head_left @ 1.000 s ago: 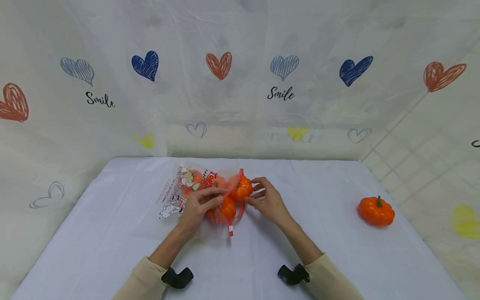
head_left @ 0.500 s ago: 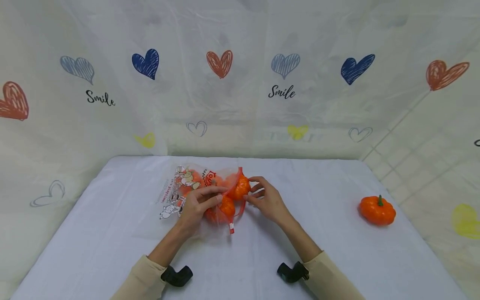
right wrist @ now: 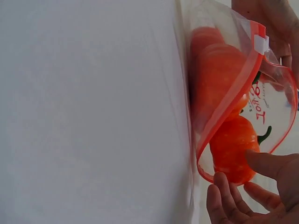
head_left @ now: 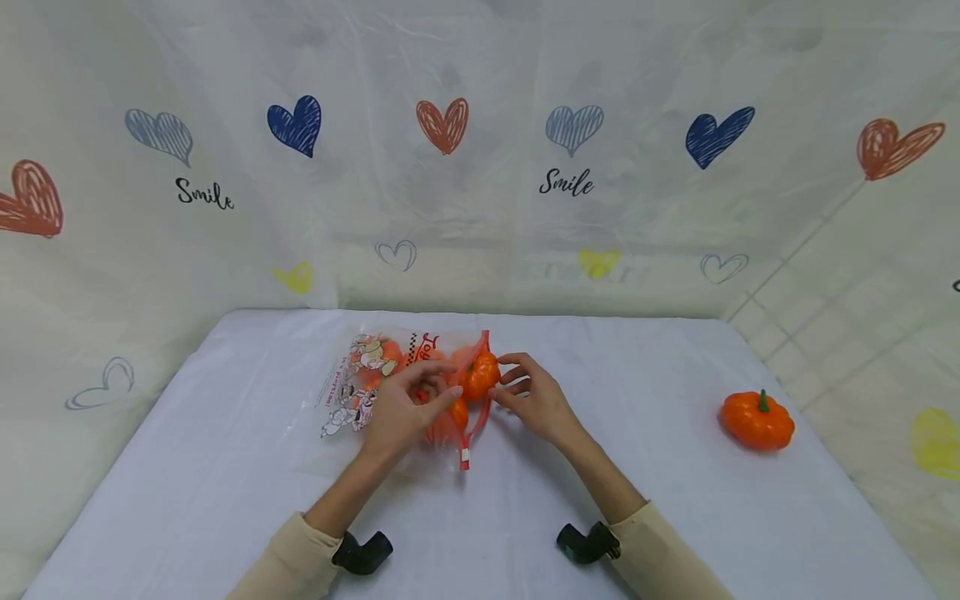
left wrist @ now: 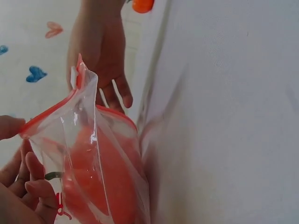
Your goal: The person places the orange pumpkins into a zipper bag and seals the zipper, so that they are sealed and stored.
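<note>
Head: a clear bag (head_left: 339, 417) lies on the white table (head_left: 637, 367) between the left hand (head_left: 397, 412) and right hand (head_left: 536, 400); 1 lone pumpkin (head_left: 757, 421) sits well apart at far right.

Left wrist: the left hand's thumb and finger pinch the bag's red rim (left wrist: 49, 111).

Right wrist: the right hand holds the front pumpkin (right wrist: 233, 147) in the bag's mouth; seemingly 2 filmed-over pumpkins (right wrist: 217, 81) lie behind.

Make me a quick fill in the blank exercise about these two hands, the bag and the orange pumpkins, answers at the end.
1. The left hand holds the plastic bag by its ____ zip edge.
2. The zip slider is ____.
3. The right hand touches the bag-mouth pumpkin, whose stem is ____.
4. The loose pumpkin lies to the person's ____.

Missing words: red; white; green; right.
</note>
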Motion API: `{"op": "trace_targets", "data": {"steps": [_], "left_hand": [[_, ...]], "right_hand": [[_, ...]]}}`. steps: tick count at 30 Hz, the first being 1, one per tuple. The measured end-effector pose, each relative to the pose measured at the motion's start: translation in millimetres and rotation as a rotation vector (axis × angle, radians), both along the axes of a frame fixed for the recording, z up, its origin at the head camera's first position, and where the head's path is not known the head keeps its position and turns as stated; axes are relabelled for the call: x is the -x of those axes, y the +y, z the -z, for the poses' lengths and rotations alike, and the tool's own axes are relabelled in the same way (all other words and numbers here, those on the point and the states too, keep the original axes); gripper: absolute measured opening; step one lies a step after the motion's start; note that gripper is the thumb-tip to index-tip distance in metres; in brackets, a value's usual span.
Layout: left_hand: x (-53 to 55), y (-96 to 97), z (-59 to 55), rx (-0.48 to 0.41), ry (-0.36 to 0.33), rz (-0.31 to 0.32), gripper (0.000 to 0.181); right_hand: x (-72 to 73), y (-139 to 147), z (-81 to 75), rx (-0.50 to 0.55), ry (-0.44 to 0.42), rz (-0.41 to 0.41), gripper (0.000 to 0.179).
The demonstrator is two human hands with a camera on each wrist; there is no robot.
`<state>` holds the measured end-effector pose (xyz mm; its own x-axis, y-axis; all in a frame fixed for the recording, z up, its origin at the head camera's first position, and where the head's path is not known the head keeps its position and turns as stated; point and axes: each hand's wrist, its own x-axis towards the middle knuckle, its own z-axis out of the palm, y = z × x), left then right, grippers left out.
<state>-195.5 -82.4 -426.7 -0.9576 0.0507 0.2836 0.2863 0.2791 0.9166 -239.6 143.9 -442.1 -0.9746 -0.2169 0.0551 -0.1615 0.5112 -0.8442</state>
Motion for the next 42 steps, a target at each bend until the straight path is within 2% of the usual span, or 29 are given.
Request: {"op": "trace_targets", "data": {"steps": [7,14,18,20,24,31,38,42], "left_hand": [[0.2,11.9,-1.4,0.039,0.022,-0.043,0.037],[-2.6,22.3,-1.6,0.18,0.12,-0.133,0.048],[-3.9,25.3,-2.1,0.265,0.174,-0.157,0.048],[-3.9,25.3,-2.2,0.279,0.184,-0.159,0.046],[-3.3,23.0,-1.9,0.277,0.163,-0.153,0.04],[-2.8,17.6,-1.4,0.267,0.128,-0.117,0.031],[1.4,10.7,-5.1,0.159,0.114,-0.023,0.027],[2.0,5.9,-7.0,0.112,0.082,0.003,0.028]], "right_hand": [[-0.7,2.1,0.2,0.012,-0.011,-0.013,0.052],[-1.4,3.0,0.2,0.017,-0.004,-0.029,0.052],[-0.6,3.8,1.0,0.032,0.009,-0.045,0.052],[0.0,4.4,1.7,0.052,0.014,-0.058,0.05],[0.5,5.0,2.6,0.084,0.016,-0.077,0.048],[-0.3,2.4,2.5,0.07,-0.005,-0.068,0.045],[-2.0,-0.8,2.0,0.098,-0.04,-0.107,0.048],[-2.0,-1.8,1.7,0.099,-0.043,-0.132,0.049]]}}
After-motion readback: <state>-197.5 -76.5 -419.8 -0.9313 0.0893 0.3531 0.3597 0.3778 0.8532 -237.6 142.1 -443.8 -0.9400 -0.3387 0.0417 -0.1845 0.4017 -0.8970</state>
